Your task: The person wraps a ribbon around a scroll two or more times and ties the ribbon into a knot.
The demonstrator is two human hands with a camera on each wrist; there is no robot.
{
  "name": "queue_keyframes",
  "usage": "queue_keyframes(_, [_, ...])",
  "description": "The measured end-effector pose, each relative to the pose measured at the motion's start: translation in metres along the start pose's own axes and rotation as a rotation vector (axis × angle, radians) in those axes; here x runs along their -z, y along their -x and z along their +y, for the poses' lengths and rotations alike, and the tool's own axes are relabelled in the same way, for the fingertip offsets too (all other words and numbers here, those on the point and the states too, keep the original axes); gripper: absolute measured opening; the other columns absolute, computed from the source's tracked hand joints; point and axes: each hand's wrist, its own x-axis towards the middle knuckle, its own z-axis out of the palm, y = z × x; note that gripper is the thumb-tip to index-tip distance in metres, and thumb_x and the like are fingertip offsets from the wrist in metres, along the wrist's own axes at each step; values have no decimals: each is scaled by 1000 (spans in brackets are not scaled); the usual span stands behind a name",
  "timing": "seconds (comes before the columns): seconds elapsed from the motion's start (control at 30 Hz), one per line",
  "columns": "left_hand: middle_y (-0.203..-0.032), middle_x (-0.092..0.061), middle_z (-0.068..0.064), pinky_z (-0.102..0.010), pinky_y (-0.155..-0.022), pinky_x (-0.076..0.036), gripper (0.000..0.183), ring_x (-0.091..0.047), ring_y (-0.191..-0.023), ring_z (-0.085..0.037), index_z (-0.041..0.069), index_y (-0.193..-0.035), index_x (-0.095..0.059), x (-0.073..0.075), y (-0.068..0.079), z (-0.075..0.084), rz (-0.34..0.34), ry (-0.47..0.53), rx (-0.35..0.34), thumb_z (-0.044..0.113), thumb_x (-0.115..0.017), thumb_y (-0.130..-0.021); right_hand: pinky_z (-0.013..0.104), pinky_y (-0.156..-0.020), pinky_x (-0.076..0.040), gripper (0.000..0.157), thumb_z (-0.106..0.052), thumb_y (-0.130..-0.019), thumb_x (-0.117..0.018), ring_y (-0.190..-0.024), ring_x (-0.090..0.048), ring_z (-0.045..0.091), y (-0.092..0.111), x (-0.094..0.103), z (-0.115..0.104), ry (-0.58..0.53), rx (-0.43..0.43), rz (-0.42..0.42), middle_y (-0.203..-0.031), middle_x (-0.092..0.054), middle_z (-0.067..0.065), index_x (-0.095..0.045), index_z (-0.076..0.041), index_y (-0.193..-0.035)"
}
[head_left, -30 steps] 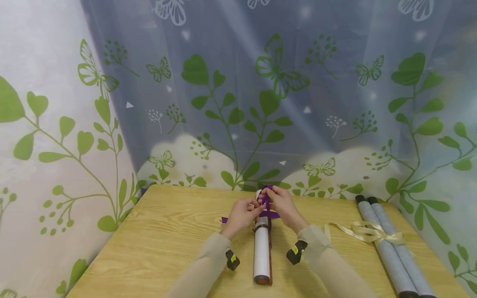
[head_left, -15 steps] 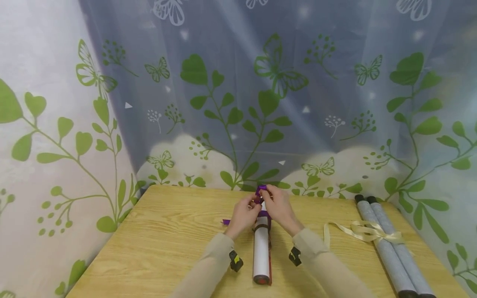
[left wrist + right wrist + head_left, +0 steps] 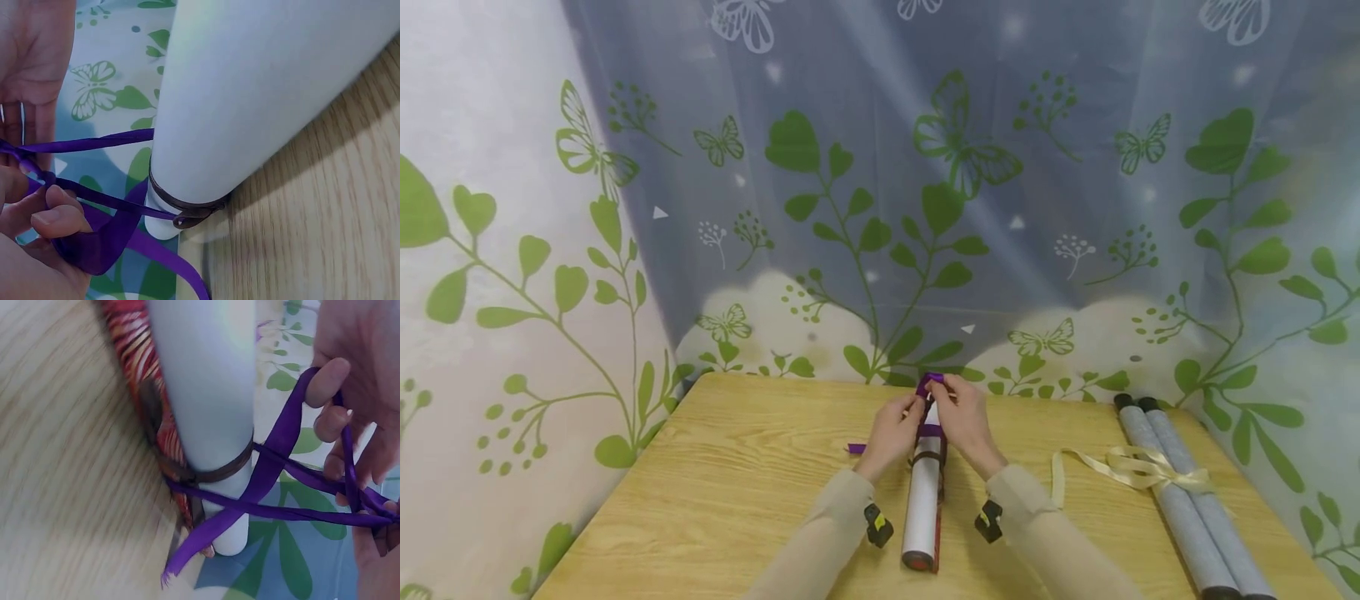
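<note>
A white roll [image 3: 922, 508] with a dark end cap lies on the wooden table, pointing away from me. A thin brown band [image 3: 228, 472] circles it, and a red patterned piece [image 3: 140, 356] runs along its right side. Purple ribbon [image 3: 929, 430] wraps the far part and rises in strands to both hands. My left hand [image 3: 891, 429] pinches ribbon between thumb and fingers; a wide loop [image 3: 94, 250] hangs below them in the left wrist view. My right hand [image 3: 966, 417] pinches ribbon above the roll's far end. The crossing of the strands is partly hidden by fingers.
Two grey rolls [image 3: 1187, 492] with black ends lie side by side at the table's right, tied with a cream ribbon [image 3: 1150, 471] whose tail trails left. A curtain [image 3: 880, 208] printed with leaves and butterflies hangs behind the table's back edge. One purple tail [image 3: 856, 449] sticks out left.
Both hands have shifted slightly, with the purple ribbon now drawn into a loop at the top. The ribbon piece at the right is out of sight. The roll's near end has swung slightly left.
</note>
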Motion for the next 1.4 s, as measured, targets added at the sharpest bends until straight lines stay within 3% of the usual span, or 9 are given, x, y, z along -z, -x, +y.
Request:
queue_keyframes(0.27, [-101,-68,-8,-29,-72,-48,31,-57,-85,-15,7,-109,-70,-3,-3,2,-23,29,39,28,-48,-103,20,-61,-45,25,-13,-100,-52,-72,-60,13,-4,2,-4,-368,-173,-51,-84,-68,10,-67,7,-93])
queue_keyframes(0.47, [-91,-62,-7,-27,-59,-48,25,-54,-76,-14,3,-108,-68,-4,-4,-1,-51,256,152,23,-56,-100,26,-76,-54,26,-11,-102,-47,-79,-64,14,-8,9,1,-614,-262,-90,-80,-65,2,-63,3,-87])
queue_keyframes(0.63, [-96,-67,-12,-29,-73,-45,25,-56,-85,-15,-4,-102,-67,3,-8,-7,-21,405,227,18,-56,-97,35,-83,-54,32,-19,-106,-42,-77,-64,15,-9,18,6,-733,-347,-97,-77,-64,1,-56,-7,-80])
queue_keyframes(0.73, [-83,-67,-7,-31,-83,-46,23,-59,-84,-14,-2,-87,-66,11,-12,-10,-29,559,241,14,-52,-94,35,-82,-54,35,-23,-107,-38,-74,-63,16,-8,23,7,-793,-369,-99,-74,-61,1,-52,-9,-79])
queue_keyframes(0.83, [-58,-50,1,-30,-80,-49,22,-56,-67,-12,3,-72,-57,22,-14,-10,-65,727,242,10,-50,-92,33,-78,-55,36,-26,-108,-36,-71,-60,16,-7,28,8,-839,-391,-91,-72,-55,1,-51,-9,-79])
queue_keyframes(0.97, [-50,-28,7,-26,-59,-41,25,-35,-49,-8,7,-71,-51,38,-15,-13,-91,821,286,11,-53,-95,30,-76,-54,38,-29,-109,-32,-68,-55,16,-7,36,11,-867,-429,-78,-67,-48,0,-49,-10,-80])
queue_keyframes(1.03, [-52,-29,7,-25,-53,-33,22,-28,-47,-7,7,-75,-57,46,-16,-17,-84,787,299,13,-56,-96,28,-75,-52,39,-30,-109,-30,-64,-52,15,-6,42,13,-878,-443,-73,-63,-44,-2,-48,-11,-80])
queue_keyframes(1.13, [-57,-42,7,-25,-50,-30,17,-29,-48,-8,10,-80,-67,59,-17,-22,-37,607,279,18,-63,-95,29,-74,-52,39,-31,-109,-29,-57,-45,14,-5,53,18,-890,-436,-62,-56,-37,-3,-47,-12,-80])
queue_keyframes(1.4, [-61,-44,0,-29,-53,-33,21,-35,-55,-16,11,-86,-73,88,-21,-37,156,146,110,31,-72,-90,26,-65,-47,36,-34,-108,-34,-54,-39,12,-9,83,34,-816,-374,-9,-54,-34,-5,-50,-13,-84])
